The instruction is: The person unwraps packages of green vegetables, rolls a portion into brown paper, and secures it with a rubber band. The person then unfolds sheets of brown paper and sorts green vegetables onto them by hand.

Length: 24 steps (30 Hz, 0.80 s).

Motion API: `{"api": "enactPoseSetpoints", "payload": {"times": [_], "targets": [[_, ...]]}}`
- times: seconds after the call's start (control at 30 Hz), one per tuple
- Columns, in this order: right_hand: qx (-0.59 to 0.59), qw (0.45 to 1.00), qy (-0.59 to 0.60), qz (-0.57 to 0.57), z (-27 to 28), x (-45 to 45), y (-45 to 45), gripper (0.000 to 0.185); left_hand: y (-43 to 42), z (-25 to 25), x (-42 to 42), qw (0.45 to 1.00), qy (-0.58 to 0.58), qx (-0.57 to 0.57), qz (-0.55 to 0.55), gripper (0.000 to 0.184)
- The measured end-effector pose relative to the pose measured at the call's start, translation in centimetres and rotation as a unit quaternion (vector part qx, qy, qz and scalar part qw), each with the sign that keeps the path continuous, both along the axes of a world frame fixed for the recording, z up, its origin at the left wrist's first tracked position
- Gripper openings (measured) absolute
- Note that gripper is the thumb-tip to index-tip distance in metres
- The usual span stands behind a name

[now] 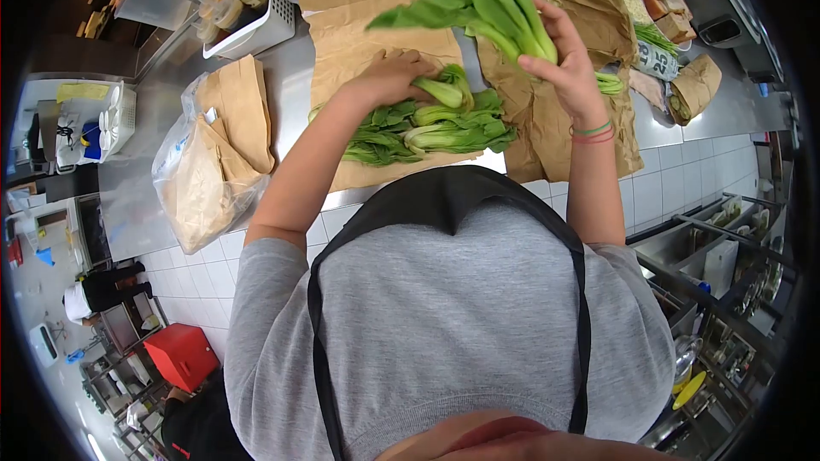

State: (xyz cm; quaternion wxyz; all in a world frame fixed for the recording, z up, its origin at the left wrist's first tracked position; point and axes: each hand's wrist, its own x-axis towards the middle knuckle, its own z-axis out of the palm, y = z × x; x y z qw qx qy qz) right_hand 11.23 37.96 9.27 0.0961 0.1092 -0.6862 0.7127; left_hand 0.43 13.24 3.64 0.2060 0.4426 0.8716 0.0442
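Note:
Several heads of leafy greens (461,130) lie on brown paper (342,34) in front of me. My left hand (397,78) rests over the pile, its fingers bent beside a pale green stalk (444,90); whether they grip it is hidden. Raised to the right of the pile, my right hand (564,60) holds a leafy green bunch (491,4) by its pale base, between thumb and fingers, with the leaves pointing up and left. Under and behind that hand is crumpled brown paper (534,132), with more pale stalks (608,83) on it.
A clear bag with brown paper (205,179) lies at the left. Behind it stands a white basket (273,21) of squeeze bottles. Packets and a wrapped bundle (696,85) sit at the right. Two other people (102,290) are at the lower left, away from the counter.

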Motion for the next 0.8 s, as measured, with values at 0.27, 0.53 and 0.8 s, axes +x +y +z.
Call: {"api": "enactPoseSetpoints", "payload": {"times": [0.27,0.53,0.8], "targets": [[-0.004,0.998,-0.032,-0.052,-1.0,1.0,1.5,0.069,0.3,2.9,4.6,0.98,0.089,0.129,-0.124,0.028],[0.032,0.999,-0.029,-0.014,-1.0,0.7,-0.1,0.069,0.6,-0.8,5.0,0.967,0.199,0.144,-0.065,0.029],[-0.011,0.997,-0.008,-0.079,-0.7,0.9,1.5,0.067,-1.6,11.1,2.5,0.973,-0.006,0.215,0.08,0.022]]}}
